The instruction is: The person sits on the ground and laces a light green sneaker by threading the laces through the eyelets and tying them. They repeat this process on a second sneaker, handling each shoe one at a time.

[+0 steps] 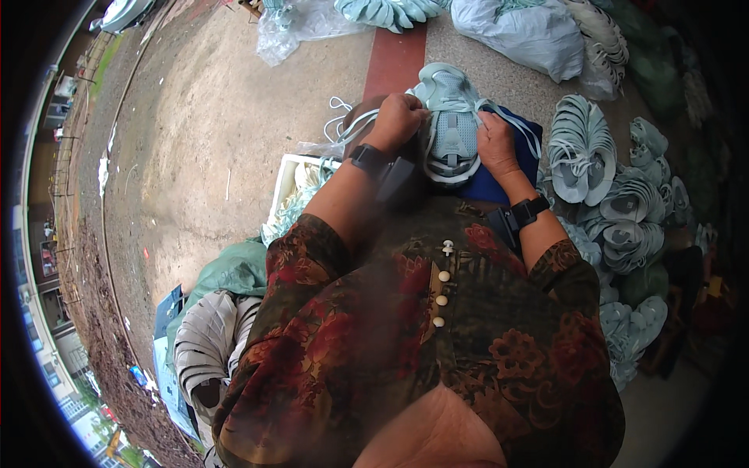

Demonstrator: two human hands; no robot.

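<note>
A pale blue shoe upper (454, 136) lies over my lap, its toe end pointing away from me. My left hand (399, 121) is closed at the upper's left edge, gripping a pale blue shoelace (360, 125) whose loose end loops out to the left. On the other side my right hand (497, 143) has thumb and fingers pinched together on the lace, close to the upper's right edge. More lace (521, 125) trails from there over a dark blue cloth (499, 183). The fingertips partly hide the eyelets.
Nested pale blue shoe uppers (581, 152) stand in several stacks at my right. A white box (285, 183) of laces sits by my left forearm, with grey-white uppers (204, 335) and a green bag (234, 269) lower left. A filled plastic bag (519, 35) lies ahead.
</note>
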